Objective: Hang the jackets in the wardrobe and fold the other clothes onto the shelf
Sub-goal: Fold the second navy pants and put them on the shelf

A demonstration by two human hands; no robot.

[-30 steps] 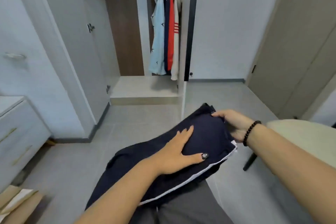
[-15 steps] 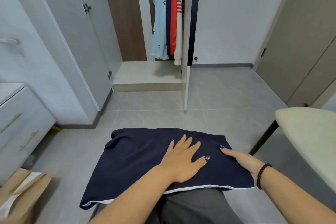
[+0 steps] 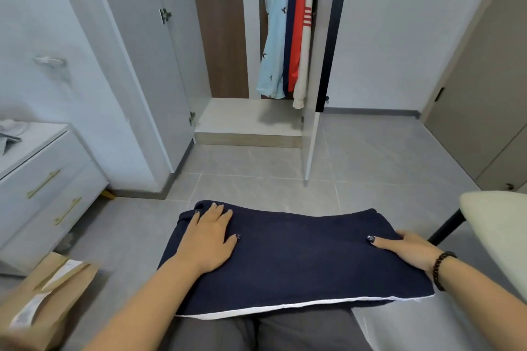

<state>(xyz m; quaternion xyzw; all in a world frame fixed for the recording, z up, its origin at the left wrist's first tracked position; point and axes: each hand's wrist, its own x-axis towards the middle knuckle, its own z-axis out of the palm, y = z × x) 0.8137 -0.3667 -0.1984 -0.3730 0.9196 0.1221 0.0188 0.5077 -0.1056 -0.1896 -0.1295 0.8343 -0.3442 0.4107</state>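
A folded navy garment (image 3: 299, 259) with a white trim along its near edge lies flat across my lap. My left hand (image 3: 209, 236) presses flat on its left end, fingers straight. My right hand (image 3: 405, 248) lies at its right end, thumb on top and fingers around the edge; a dark bead bracelet sits on that wrist. The wardrobe (image 3: 248, 120) stands open ahead, its low shelf bare. Several jackets (image 3: 288, 25) hang inside on the right: light blue, navy, red and white.
A white drawer unit (image 3: 42, 185) with gold handles stands at the left. A brown paper bag (image 3: 45, 296) lies on the floor at the lower left. A cream padded seat (image 3: 496, 225) on a black leg is at the right. Grey tiled floor (image 3: 285, 179) stretches to the wardrobe.
My hands have slid apart from the middle of the garment to its two ends. One second ago the cloth was tilted and bunched; it lies flat and square on my lap.
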